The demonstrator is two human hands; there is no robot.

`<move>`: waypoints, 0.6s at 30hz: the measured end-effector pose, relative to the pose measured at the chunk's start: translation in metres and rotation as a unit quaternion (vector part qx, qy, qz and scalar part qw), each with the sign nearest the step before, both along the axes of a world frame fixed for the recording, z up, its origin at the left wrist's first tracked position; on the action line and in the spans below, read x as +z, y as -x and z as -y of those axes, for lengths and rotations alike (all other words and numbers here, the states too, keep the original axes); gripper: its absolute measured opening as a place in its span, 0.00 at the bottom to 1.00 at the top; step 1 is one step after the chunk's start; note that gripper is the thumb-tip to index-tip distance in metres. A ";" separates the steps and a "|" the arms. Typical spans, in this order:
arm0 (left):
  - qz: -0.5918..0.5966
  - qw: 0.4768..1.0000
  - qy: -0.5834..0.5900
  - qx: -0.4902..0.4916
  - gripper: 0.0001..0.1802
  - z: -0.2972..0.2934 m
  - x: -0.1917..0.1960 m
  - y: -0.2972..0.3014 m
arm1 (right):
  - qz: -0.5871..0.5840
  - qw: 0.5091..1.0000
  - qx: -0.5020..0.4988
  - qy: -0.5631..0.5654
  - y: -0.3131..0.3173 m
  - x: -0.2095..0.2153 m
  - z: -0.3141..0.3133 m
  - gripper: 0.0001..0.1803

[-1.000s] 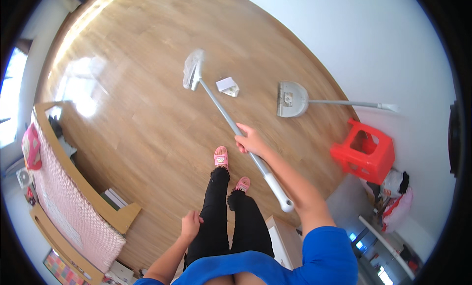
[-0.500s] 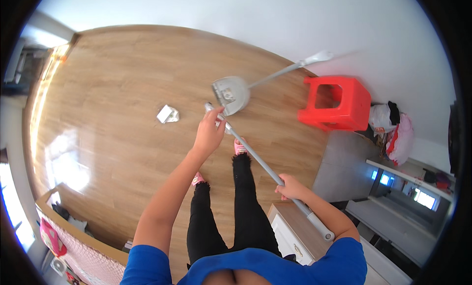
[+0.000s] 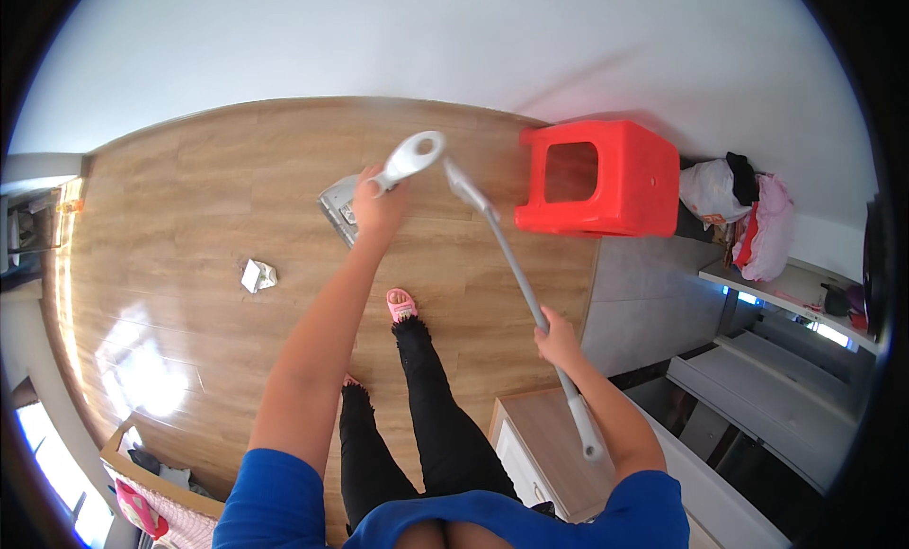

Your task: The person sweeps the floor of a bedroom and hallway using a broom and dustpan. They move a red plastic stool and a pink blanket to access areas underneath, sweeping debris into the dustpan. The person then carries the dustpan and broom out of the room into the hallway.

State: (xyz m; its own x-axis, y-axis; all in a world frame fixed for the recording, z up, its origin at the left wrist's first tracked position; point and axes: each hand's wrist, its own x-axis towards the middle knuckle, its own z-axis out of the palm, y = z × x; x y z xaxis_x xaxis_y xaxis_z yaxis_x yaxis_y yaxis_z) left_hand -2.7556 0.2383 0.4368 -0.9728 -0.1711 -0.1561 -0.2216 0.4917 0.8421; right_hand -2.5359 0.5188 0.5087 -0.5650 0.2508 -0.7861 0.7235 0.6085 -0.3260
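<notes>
My left hand (image 3: 379,206) is closed round the upper part of a dustpan handle (image 3: 417,156), which has a white looped end. The grey dustpan (image 3: 339,206) sits beyond that hand on the floor, partly covered by it, and some litter shows inside. In my right hand (image 3: 559,341) is a long grey broom (image 3: 516,274), gripped on the pole. Its narrow pale head points away from me near the dustpan handle; bristles cannot be made out. A crumpled white piece of litter (image 3: 258,275) lies on the wooden floor to the left.
A red plastic stool (image 3: 625,180) stands by the wall at the right, with bags and clothes (image 3: 724,194) beyond it. A wooden-topped cabinet (image 3: 554,431) is close to my right side. A bed with pink bedding (image 3: 180,525) occupies the lower left.
My left hand has left the broom and taken hold of the dustpan handle. The handle has swung nearer and left. My right hand still grips the broom, now tilted more upright in view.
</notes>
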 end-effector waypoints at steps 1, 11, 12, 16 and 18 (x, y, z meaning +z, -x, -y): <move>-0.040 0.999 0.024 0.003 0.13 0.002 -0.003 -0.001 | -0.026 0.999 0.017 -0.008 0.014 -0.020 -0.007 0.27; 0.071 0.968 -0.211 0.117 0.02 0.117 0.077 -0.122 | -0.063 0.952 0.224 -0.200 0.125 -0.145 -0.024 0.24; 0.119 0.965 -0.195 0.128 0.01 0.129 0.091 -0.138 | -0.051 0.960 0.215 -0.170 0.115 -0.143 -0.015 0.25; 0.154 0.955 -0.210 0.144 0.04 0.147 0.125 -0.198 | -0.055 0.960 0.264 -0.069 0.078 -0.111 0.004 0.27; 0.173 0.959 -0.185 0.127 0.04 0.152 0.141 -0.228 | -0.049 0.958 0.282 -0.033 0.071 -0.090 0.009 0.27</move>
State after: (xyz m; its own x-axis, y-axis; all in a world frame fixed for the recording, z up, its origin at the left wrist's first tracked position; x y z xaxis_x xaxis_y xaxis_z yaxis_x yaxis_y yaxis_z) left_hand -2.5279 0.0863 0.5782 -0.7855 -0.2667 -0.5585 -0.5930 0.0663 0.8024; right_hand -2.6073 0.5097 0.4191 -0.6952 -0.0689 -0.7155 0.2420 0.9149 -0.3232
